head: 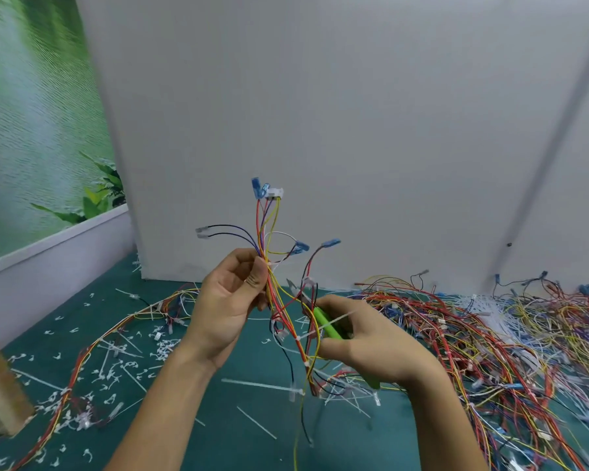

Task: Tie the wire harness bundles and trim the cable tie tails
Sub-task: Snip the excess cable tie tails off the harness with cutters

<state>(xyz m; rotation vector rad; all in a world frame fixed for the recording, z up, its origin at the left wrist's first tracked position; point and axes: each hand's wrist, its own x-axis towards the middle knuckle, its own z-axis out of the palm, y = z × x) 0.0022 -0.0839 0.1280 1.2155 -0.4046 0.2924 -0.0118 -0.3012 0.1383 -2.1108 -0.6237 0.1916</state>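
Note:
My left hand [225,300] pinches a wire harness bundle [269,232] of red, yellow, purple and black wires and holds it upright over the table. Blue and white terminals fan out at the bundle's top. My right hand [361,338] grips green-handled cutters [327,324] whose metal jaws [295,288] point up and left, close beside the wires. A white cable tie [337,319] with a long tail crosses the cutters near my right fingers. Lower wires hang down toward the table.
A green table mat [184,419] is strewn with cut white tie tails and loose cable ties [262,385]. A big tangle of harnesses [490,334] fills the right side, one more harness [82,362] lies at left. A white panel [320,130] stands behind.

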